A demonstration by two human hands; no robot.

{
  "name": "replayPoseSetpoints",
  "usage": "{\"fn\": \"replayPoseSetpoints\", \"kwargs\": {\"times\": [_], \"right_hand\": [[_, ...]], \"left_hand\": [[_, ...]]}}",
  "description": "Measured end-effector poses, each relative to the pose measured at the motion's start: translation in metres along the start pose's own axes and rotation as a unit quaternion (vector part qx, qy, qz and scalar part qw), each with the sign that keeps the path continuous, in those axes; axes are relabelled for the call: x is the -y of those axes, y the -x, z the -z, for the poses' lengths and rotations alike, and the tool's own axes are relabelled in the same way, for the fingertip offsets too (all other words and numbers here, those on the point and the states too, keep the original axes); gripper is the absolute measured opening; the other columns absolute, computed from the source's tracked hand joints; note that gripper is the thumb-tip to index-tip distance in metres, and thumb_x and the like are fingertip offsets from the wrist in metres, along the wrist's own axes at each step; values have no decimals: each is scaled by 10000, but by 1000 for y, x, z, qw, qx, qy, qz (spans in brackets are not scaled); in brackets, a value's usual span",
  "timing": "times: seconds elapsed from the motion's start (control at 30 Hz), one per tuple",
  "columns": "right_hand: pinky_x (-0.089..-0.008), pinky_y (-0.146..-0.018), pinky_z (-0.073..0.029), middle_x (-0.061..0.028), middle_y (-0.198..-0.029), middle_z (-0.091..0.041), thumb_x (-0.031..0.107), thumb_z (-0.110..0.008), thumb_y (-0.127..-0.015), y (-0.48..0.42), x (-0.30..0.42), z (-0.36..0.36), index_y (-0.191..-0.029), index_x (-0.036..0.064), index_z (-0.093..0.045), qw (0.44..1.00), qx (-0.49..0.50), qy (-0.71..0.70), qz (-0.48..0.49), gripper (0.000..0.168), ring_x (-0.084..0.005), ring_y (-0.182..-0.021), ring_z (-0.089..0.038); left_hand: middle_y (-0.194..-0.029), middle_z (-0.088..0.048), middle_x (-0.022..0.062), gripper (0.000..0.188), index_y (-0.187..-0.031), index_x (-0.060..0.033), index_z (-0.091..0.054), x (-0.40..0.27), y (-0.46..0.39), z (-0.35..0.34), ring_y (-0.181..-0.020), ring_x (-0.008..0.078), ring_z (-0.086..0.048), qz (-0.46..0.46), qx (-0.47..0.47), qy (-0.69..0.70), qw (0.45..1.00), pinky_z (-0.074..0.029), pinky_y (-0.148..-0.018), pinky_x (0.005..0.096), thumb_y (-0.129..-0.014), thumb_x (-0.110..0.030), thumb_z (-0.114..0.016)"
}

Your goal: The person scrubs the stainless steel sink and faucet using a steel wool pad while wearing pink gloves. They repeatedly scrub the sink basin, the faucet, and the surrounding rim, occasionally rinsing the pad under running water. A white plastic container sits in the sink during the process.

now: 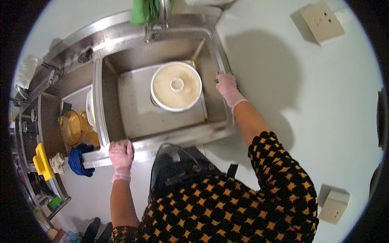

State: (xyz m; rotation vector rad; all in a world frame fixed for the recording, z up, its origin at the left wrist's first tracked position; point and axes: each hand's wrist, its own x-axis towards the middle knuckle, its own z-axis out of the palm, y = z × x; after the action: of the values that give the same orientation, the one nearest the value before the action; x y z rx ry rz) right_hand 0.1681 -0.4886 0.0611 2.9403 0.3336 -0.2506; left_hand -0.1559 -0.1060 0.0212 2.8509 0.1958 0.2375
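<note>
Both my hands wear thin pink gloves. My left hand [121, 153] rests with curled fingers on the front rim of a stainless steel sink [149, 121]; whether it grips the rim I cannot tell. At the sink's right rim is my right hand [227, 88], its fingers bent over the edge; a small dark thing shows beside the fingertips, too unclear to name. Between the hands, a round white ring-shaped container [176, 86] with a central tube stands in the basin, holding cloudy, cream-coloured liquid. It partly covers the drain.
A steel faucet [148, 33] with a green cloth [145, 12] stands behind the basin. The left basin holds an amber glass bowl [71, 127] and a white dish [90, 106]. A blue cloth [80, 160], pale cloth [57, 163] and yellow plastic piece [43, 162] hang along the front rim.
</note>
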Motion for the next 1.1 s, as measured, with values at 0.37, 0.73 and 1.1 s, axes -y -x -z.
{"fn": "replayPoseSetpoints", "kwargs": {"times": [0.37,0.73,1.1], "right_hand": [[-437,-877,-482,-75,-1095,-604,98,-675,-712,173,-23,-10,-1017,103,-631,995,87,-2,47,308,-339,-1045,-566],[-461,-819,-479,-188,-920,-597,77,-625,-709,212,-4,-25,-993,147,-575,995,84,-56,-2,297,-382,-972,-587],[-422,-901,-457,-142,-1097,-633,40,-583,-715,199,31,7,-943,114,-611,966,140,-214,48,241,-324,-1048,-584]], "left_hand": [[-879,-678,103,272,-881,-119,-700,8,6,-9,-881,299,-608,27,-13,-9,1000,-408,-933,415,-890,-331,-530],[-870,-672,105,290,-890,-123,-701,7,7,-14,-880,293,-612,27,-8,-27,999,-408,-925,403,-902,-342,-512],[-827,-678,109,327,-867,-110,-708,11,8,-4,-843,288,-627,32,39,-31,998,-411,-926,403,-891,-358,-496]]}}
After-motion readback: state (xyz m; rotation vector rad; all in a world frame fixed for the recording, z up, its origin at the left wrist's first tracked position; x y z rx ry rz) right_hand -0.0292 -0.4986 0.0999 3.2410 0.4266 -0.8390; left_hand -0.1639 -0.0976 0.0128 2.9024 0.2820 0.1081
